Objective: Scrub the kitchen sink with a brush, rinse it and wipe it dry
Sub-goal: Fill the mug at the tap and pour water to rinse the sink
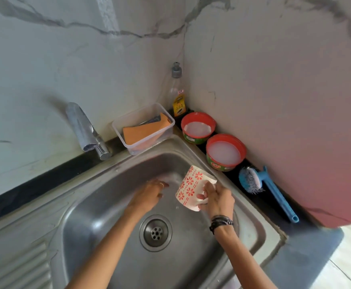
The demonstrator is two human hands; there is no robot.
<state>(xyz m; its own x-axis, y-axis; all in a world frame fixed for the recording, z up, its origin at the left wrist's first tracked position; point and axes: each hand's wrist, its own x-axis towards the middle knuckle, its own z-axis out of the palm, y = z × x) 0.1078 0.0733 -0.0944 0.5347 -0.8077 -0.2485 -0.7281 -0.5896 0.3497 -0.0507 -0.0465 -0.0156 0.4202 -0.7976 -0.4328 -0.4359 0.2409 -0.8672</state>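
Observation:
The steel sink (pixel 99 207) fills the lower middle of the view, its drain (pixel 155 232) near the centre. My right hand (pixel 217 198) grips the handle of a white mug (pixel 188 188) with red flower prints, tilted mouth-up-right over the sink's far right corner. My left hand (pixel 148 195) lies flat with straight fingers on the wet far wall of the basin, just left of the mug. A blue scrub brush (pixel 260 184) lies on the dark ledge to the right of the sink, bristles toward the back.
The chrome tap (pixel 85 130) stands behind the sink at left. A clear box (pixel 143 127) with an orange cloth sits at the back corner, beside a soap bottle (pixel 177 97). Two red tubs (pixel 198 127) (pixel 225 152) of white paste line the right ledge. Marble walls close both sides.

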